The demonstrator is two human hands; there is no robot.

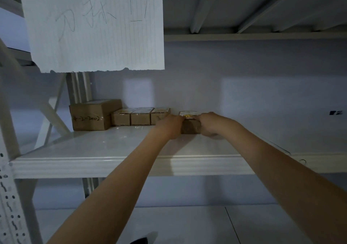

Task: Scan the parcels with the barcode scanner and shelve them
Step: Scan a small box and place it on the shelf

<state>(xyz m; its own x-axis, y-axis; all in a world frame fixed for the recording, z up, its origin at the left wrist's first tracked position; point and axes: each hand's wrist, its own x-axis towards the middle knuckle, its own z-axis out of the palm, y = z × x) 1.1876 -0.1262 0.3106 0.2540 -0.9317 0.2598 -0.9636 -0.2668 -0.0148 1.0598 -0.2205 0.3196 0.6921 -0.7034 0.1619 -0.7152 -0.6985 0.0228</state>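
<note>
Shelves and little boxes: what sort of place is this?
Probably a parcel storeroom: bare white metal shelving, a row of taped cardboard parcels against the wall, and a handwritten paper sign hanging from the rack.

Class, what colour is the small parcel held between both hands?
Brown cardboard parcel with a white-and-yellow label on top, head view.

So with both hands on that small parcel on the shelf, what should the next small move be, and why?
Probably slide the small parcel left until it meets the row of three small boxes, then let go. The left hand and right hand grip its two sides, it already sits on the shelf, and a gap appears to remain between it and the row.
</note>
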